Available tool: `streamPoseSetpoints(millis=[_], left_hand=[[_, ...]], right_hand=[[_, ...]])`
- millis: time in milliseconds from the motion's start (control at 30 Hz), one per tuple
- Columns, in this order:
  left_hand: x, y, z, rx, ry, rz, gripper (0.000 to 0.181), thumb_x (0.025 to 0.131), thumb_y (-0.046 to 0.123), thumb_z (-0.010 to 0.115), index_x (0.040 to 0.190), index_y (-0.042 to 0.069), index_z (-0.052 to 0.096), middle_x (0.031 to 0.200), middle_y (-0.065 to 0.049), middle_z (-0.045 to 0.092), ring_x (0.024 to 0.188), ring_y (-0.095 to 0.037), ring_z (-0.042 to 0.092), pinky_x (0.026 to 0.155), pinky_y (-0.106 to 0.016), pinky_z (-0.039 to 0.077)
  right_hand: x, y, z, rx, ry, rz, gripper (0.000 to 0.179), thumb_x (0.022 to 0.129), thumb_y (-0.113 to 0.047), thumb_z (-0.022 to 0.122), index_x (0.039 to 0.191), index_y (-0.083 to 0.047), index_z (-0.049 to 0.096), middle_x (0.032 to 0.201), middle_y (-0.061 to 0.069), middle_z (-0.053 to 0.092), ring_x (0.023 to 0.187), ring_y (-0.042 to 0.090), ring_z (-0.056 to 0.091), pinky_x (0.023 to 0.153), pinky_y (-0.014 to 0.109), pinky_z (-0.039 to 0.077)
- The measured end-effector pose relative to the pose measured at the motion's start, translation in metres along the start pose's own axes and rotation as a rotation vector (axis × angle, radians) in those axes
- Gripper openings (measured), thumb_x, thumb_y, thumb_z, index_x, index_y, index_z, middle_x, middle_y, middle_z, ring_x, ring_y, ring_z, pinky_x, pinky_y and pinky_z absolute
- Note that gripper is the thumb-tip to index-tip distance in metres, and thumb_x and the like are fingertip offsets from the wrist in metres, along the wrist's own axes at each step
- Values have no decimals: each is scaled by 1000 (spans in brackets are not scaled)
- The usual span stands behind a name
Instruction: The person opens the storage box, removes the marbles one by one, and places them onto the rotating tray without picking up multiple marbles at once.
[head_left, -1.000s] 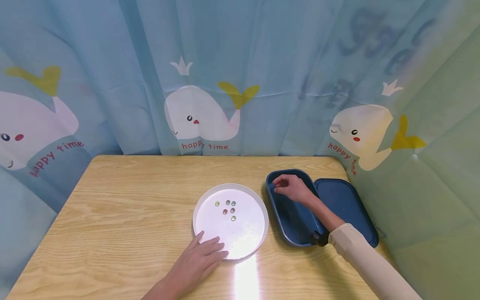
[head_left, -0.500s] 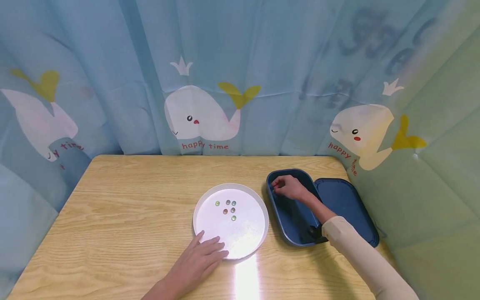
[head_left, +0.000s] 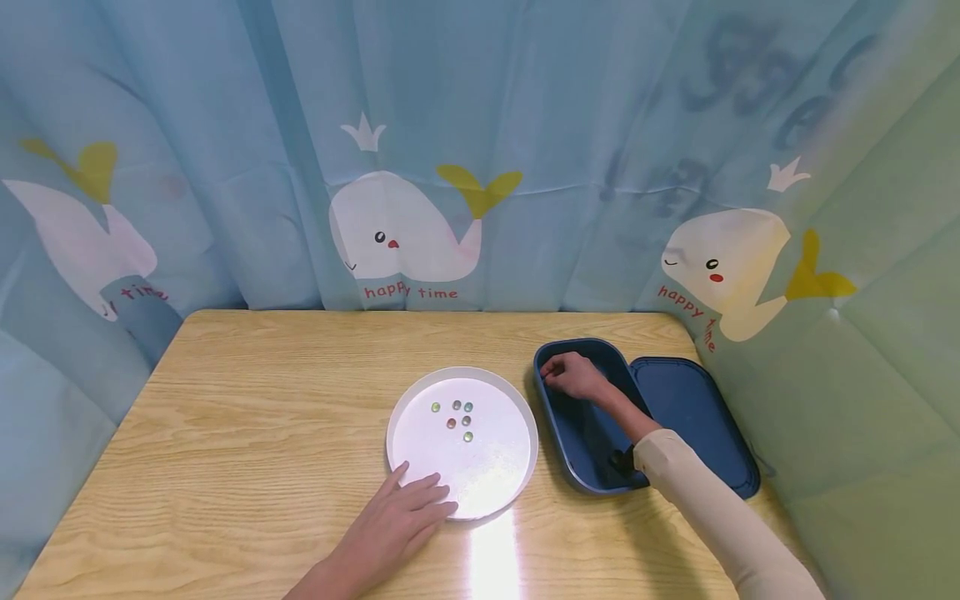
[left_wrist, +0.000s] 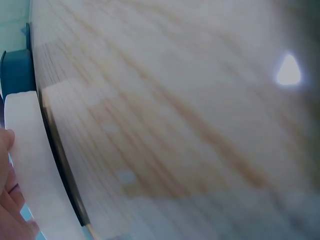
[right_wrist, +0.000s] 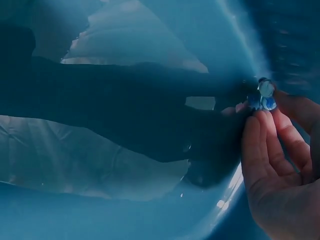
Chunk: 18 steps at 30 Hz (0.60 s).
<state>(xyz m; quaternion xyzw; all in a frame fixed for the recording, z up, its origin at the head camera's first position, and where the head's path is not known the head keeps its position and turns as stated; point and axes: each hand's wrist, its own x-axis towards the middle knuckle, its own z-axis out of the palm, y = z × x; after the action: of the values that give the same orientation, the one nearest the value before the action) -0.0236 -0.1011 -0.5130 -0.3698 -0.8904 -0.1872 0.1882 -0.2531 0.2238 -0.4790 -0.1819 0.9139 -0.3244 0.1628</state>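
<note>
My left hand [head_left: 393, 517] lies with fingers spread over the near left rim of a round white tray [head_left: 495, 492]. In the left wrist view its fingertips touch the outer side of the white rim [left_wrist: 37, 165]. Several small glass marbles [head_left: 468, 437] sit inside that tray. My right hand [head_left: 573, 377] reaches down into a deep blue box [head_left: 558, 442], at its far left end. Seen from the right wrist, thumb and fingers pinch a shiny clear-and-blue glass marble [right_wrist: 266, 89] low by the box's curved inner wall; the fingers partly hide it.
A blue lid [head_left: 697, 417] lies flat on the wooden table [head_left: 262, 417], just right of the box. Behind the table hangs a blue whale-print curtain [head_left: 570, 125], which continues along both sides. Bright glare [head_left: 492, 558] falls near the front edge.
My right hand has gone slightly lower and further left inside the box, its wrist and sleeve following. My left hand, the tray and the marbles in it have stayed put.
</note>
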Motion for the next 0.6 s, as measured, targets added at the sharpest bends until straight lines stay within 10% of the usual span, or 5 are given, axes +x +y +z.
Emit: streamPoseSetpoints(millis=[600], left_hand=[[-1, -2, 0, 0, 5, 6, 23, 90, 21, 65, 111, 21, 75, 118, 1, 71, 117, -20, 62, 105, -54, 35]], right_hand=[[-1, -3, 5, 1, 36, 4, 11, 89, -2, 63, 94, 2, 73, 82, 4, 69, 71, 14, 58, 63, 28, 50]])
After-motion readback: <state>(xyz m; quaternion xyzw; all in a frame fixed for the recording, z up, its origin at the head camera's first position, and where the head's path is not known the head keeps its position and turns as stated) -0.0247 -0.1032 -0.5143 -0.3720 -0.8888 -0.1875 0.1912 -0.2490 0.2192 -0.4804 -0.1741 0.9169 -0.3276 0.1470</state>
